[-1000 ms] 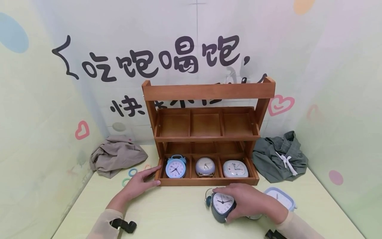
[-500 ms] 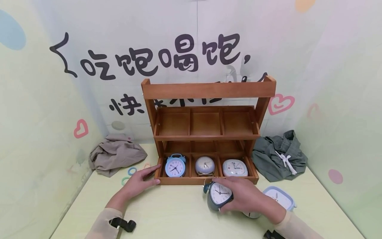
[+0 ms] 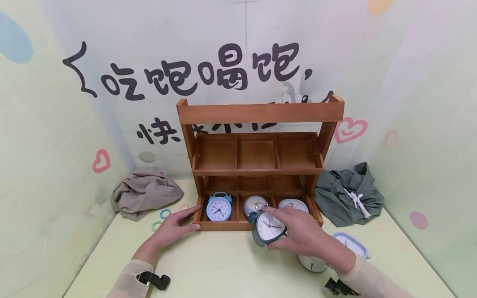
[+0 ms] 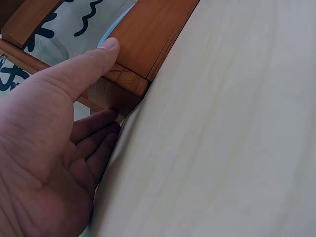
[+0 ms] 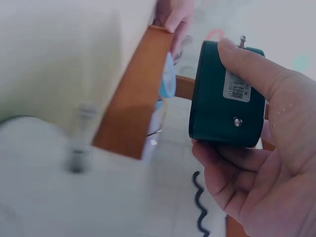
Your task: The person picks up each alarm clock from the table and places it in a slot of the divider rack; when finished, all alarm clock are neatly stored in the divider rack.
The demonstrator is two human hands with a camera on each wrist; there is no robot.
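The dark triangular clock (image 3: pixel 267 228) and right hand (image 3: pixel 302 236) cover much of the middle dome clock (image 3: pixel 254 204) and right square clock (image 3: pixel 294 203). The right wrist view's left half is blurred.

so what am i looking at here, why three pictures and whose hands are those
No machine here: a person works with bare hands and wears three cameras. The big picture comes from the head and looks down at a pale table. The other two come from the wrists.

On the table stands a wooden rack with three clocks in its lower row; its upper row shows nothing inside. Two bundles of cloth and some hair rings lie beside it, and two more clocks sit near the right arm.

The left hand rests flat against the rack's lower left corner, seen close up from the left wrist. The right hand grips a dark teal clock in front of the rack; the right wrist view shows the clock's back.
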